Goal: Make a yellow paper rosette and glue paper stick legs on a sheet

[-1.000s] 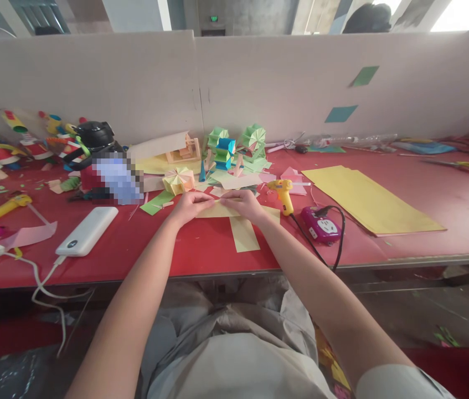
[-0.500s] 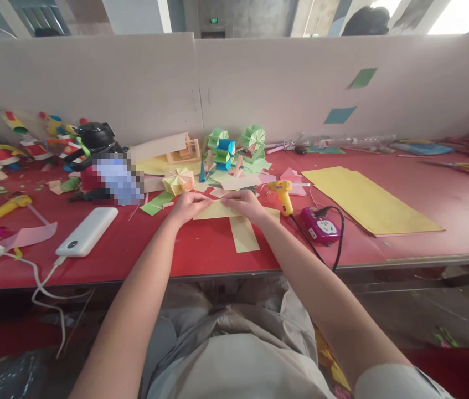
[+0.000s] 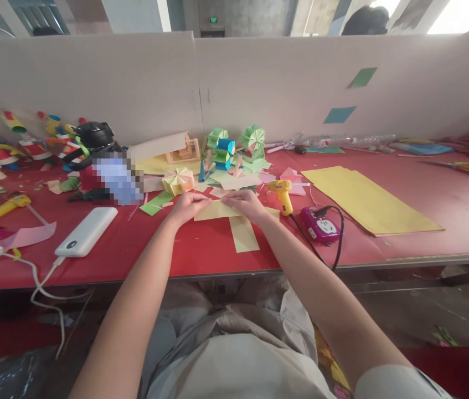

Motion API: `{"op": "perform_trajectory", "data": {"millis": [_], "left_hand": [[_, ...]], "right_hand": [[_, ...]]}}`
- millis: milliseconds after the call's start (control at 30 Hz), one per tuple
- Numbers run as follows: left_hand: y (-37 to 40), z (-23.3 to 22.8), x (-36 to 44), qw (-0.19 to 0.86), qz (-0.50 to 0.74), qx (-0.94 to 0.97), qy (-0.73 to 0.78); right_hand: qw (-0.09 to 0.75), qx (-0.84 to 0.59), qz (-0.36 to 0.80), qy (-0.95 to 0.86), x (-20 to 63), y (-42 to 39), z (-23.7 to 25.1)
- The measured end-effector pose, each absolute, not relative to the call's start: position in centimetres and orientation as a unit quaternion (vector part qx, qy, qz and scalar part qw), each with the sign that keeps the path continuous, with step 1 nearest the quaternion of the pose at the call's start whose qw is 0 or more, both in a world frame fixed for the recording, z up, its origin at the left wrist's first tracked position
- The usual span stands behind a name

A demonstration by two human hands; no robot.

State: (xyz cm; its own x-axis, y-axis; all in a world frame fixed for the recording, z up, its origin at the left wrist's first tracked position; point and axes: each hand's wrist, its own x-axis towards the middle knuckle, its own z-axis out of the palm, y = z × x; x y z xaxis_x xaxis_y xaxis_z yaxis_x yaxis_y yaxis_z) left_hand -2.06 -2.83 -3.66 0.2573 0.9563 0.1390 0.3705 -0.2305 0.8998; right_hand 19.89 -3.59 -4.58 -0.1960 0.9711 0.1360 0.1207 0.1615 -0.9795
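Note:
A strip of pale yellow paper [image 3: 216,210] lies across the red table in front of me. My left hand [image 3: 189,206] pinches its far edge near the left end, thumb and fingers together. My right hand [image 3: 246,203] pinches the same edge a little to the right, fingers also closed. Under my right wrist, another pale yellow paper piece [image 3: 245,235] points toward me on the table. Just beyond my left hand sits a folded pale yellow paper rosette [image 3: 178,181]. Green paper rosettes [image 3: 253,137] and a blue-and-green folded paper piece [image 3: 223,154] stand behind my hands.
A yellow glue gun [image 3: 283,195] and a purple power socket [image 3: 320,226] with its cable are right of my hands. Yellow sheets [image 3: 375,202] lie farther right, near scissors [image 3: 467,168]. To the left are a white power bank [image 3: 87,231] and a second glue gun [image 3: 6,208].
Almost nothing differs. Both hands keep their pinch on the pale yellow paper, and the view has shifted very slightly.

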Motion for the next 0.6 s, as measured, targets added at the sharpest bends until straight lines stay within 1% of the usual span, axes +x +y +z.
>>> {"op": "perform_trajectory", "data": {"millis": [200,400,600], "left_hand": [[-2.9,-3.83,-1.68,0.405,0.388,0.697,0.447],[-2.75,-4.04,-1.78,0.387,0.389,0.701,0.455],[-2.45,-4.03,-2.33,0.396,0.371,0.7,0.463]], "right_hand": [[0.445,-0.442,0.471,-0.62,19.48,-3.95,-4.17],[0.436,-0.459,0.472,-0.614,19.42,-4.11,-4.07],[0.443,-0.461,0.474,-0.605,19.6,-3.9,-4.24]]}}
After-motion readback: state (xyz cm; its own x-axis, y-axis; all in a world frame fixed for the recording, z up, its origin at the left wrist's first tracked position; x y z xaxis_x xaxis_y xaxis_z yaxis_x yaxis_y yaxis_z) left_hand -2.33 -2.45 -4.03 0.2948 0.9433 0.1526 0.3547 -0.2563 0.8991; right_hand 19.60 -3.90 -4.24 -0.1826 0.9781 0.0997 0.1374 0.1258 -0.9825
